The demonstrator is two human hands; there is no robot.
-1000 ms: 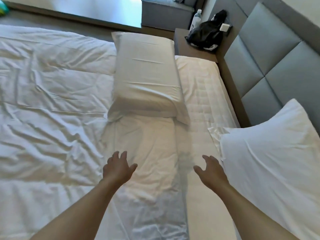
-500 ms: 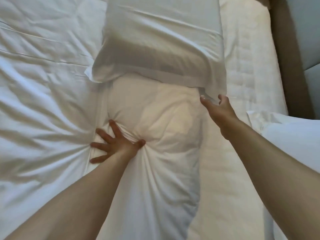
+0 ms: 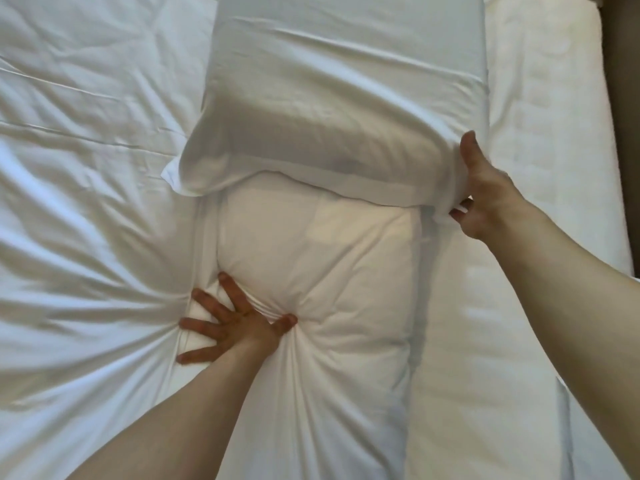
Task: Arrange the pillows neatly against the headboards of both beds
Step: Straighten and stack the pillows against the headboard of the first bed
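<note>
A white pillow (image 3: 339, 98) lies lengthwise on the bed, its near end over the folded duvet (image 3: 311, 258). My right hand (image 3: 485, 199) grips the pillow's near right corner, thumb up along the side and fingers curled under the flap. My left hand (image 3: 232, 323) presses flat with spread fingers into the duvet, well below the pillow's left corner, and creases radiate from it. The headboard is out of sight.
Rumpled white duvet (image 3: 86, 202) covers the left of the bed. A bare quilted mattress strip (image 3: 540, 150) runs along the right. A dark brown bed-frame edge (image 3: 623, 98) borders the far right.
My view has leaned in closer over the bed. The left hand pressed down on the duvet, and the right hand reached forward and closed on the pillow's corner.
</note>
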